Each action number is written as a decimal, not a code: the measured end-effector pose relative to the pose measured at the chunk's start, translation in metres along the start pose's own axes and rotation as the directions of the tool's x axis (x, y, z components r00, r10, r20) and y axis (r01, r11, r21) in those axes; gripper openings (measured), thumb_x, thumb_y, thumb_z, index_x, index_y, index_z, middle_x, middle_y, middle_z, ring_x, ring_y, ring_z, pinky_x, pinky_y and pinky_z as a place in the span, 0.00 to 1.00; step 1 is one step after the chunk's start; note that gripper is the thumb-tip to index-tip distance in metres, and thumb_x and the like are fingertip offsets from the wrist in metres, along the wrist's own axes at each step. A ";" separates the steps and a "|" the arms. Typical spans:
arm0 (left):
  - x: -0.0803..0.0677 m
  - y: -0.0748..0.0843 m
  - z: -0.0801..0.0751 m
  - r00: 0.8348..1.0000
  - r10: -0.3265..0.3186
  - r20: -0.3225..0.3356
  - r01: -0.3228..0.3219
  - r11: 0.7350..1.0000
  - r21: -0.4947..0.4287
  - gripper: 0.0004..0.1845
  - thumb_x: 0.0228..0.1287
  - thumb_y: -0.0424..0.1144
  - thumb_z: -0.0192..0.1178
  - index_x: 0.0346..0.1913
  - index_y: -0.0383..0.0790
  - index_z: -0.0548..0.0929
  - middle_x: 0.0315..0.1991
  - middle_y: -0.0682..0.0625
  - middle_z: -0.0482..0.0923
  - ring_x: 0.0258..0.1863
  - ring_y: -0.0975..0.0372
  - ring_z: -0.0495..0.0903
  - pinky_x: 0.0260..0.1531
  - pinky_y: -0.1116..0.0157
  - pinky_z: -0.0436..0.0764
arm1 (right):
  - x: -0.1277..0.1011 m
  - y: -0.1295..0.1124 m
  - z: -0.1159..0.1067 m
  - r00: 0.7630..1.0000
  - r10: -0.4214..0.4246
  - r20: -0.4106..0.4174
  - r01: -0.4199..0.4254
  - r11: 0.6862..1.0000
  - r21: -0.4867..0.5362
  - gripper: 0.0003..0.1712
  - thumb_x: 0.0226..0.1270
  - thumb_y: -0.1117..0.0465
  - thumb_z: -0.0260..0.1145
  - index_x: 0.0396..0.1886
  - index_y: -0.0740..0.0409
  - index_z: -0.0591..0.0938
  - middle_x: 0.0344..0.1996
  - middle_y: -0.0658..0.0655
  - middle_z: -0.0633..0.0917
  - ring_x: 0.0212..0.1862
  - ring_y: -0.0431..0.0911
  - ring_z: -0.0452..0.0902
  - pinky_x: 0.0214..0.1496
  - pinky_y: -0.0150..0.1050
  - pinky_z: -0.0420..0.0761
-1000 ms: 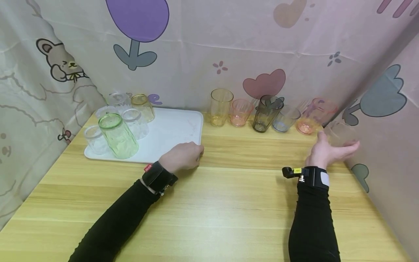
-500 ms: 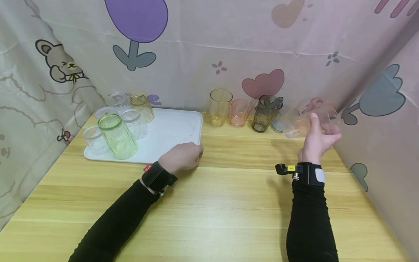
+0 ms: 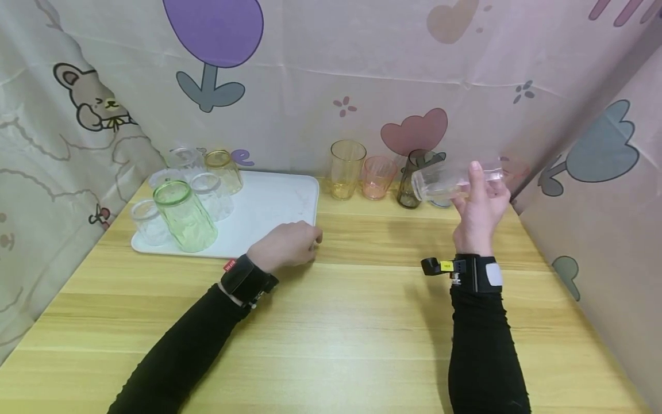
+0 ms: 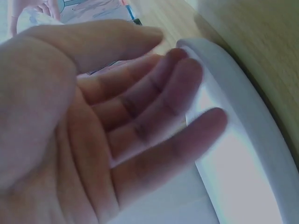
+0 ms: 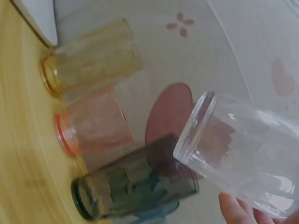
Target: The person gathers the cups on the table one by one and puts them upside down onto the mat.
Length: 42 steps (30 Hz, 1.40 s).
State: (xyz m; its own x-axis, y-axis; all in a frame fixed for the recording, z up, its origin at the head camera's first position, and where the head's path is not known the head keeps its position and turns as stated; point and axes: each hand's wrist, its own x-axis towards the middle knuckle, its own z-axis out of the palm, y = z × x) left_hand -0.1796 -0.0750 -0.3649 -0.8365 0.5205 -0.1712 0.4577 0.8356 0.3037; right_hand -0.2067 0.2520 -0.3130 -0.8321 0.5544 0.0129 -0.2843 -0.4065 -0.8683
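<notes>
My right hand (image 3: 481,210) holds a clear drinking glass (image 3: 439,180) off the table, tipped on its side, with its thick base toward the left. In the right wrist view the glass (image 5: 252,147) fills the right side, and fingertips (image 5: 233,210) show beneath it. My left hand (image 3: 284,247) lies by the front right corner of a white tray (image 3: 281,195). Its fingers are loosely bent, with fingertips right at the tray's rim (image 4: 247,88) in the left wrist view. On the tray's left part stand a green glass (image 3: 188,221), an amber glass (image 3: 226,172) and several clear glasses (image 3: 213,195).
Along the back curtain stand a tall yellow glass (image 3: 347,172), a short pink glass (image 3: 378,179) and a dark grey glass (image 3: 408,192). A bluish glass (image 3: 441,202) and another pink glass (image 3: 517,172) are partly hidden behind the right hand and held glass. A curtain (image 3: 584,218) borders the table's right side.
My right hand has closed round the clear glass at the far right, lifted it and carried it left, tipping it onto its side. The left hand stays at the tray corner.
</notes>
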 end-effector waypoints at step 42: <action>0.009 -0.002 -0.002 0.584 0.329 -0.741 -0.370 0.922 0.118 0.49 0.59 0.40 0.77 0.73 0.29 0.55 0.67 0.32 0.66 0.54 0.47 0.79 0.37 0.58 0.89 | -0.082 0.080 0.064 0.844 0.097 0.528 -0.081 0.995 -0.055 0.20 0.75 0.41 0.64 0.37 0.52 0.81 0.34 0.50 0.86 0.38 0.44 0.85 0.48 0.40 0.88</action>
State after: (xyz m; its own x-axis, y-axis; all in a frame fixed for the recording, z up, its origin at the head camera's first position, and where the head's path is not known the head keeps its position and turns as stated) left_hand -0.1883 -0.0725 -0.3646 -0.5614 0.4493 0.6950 0.7666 0.5986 0.2323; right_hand -0.1916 0.1272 -0.3516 -0.9812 0.0452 0.1879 -0.1897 -0.4097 -0.8923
